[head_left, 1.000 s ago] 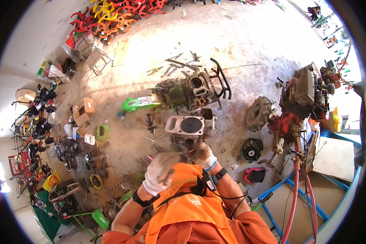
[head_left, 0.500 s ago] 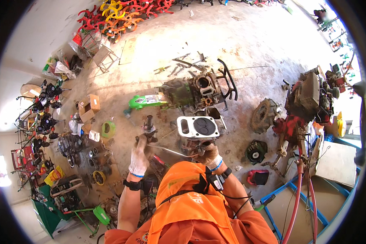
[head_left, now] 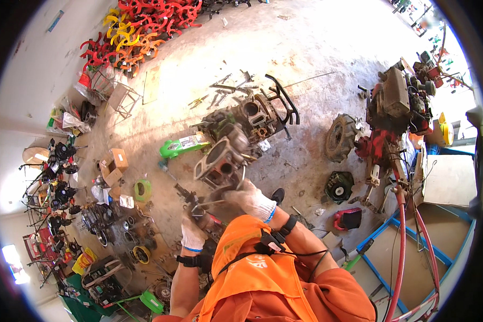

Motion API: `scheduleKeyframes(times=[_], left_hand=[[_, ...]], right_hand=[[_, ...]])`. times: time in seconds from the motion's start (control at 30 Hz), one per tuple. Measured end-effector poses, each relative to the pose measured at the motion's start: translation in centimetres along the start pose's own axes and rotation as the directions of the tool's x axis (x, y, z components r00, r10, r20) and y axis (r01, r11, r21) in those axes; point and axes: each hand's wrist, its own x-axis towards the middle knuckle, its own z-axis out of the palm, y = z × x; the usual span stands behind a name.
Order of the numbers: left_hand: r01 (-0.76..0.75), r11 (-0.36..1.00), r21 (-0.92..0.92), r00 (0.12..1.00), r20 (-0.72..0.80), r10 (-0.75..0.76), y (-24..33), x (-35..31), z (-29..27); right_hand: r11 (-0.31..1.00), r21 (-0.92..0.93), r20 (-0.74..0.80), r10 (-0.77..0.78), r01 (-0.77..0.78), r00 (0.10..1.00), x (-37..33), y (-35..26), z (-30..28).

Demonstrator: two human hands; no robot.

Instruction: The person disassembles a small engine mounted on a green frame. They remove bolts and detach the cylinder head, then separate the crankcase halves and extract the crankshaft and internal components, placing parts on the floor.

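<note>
Cylinder block (head_left: 213, 170), tilted, is well inside the floor (head_left: 306, 137) edges; right hand (head_left: 251, 200) just beside it, left hand (head_left: 192, 232) near dark metalwork (head_left: 191, 200), both curled, grips unclear. Positioning seems the step; next calls for steady support.

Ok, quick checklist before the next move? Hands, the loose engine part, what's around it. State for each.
1. Gloves on both hands: ok.
2. Right hand grip on the engine part: cannot tell; the hand is at its near side, fingers blurred and partly hidden.
3. Left hand grip: cannot tell; fingers dark, near a thin metal rod.
4. Engine part level: not ok, tilted.
5. Engine part free of the bigger engine behind: cannot tell, they overlap in this view.
6. Scattered metal pieces away from hands: ok, beyond the bigger engine.
</note>
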Motion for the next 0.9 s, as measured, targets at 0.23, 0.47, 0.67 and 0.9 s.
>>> scheduleKeyframes(times=[0.23,0.47,0.67,0.9], left_hand=[[-0.028,0.998,-0.056,0.999,0.015,0.029,-0.6,-0.5,-0.6],[-0.319,0.904,0.285,0.935,0.249,0.252,0.5,-2.1,-1.9],[-0.356,0.859,0.368,0.929,0.244,0.28,1.1,-2.5,-2.6],[-0.139,0.696,0.705,0.82,-0.312,0.479,1.9,-0.9,-1.7]], right_hand=[[0.995,0.098,0.039,0.021,-0.024,0.999,1.7,-0.9,1.3],[0.843,0.537,0.155,-0.068,-0.027,0.986,3.0,1.5,0.9],[0.813,0.582,0.146,-0.065,-0.032,0.987,3.1,2.3,0.6],[0.95,0.286,-0.048,-0.116,0.125,0.992,2.6,0.1,2.2]])
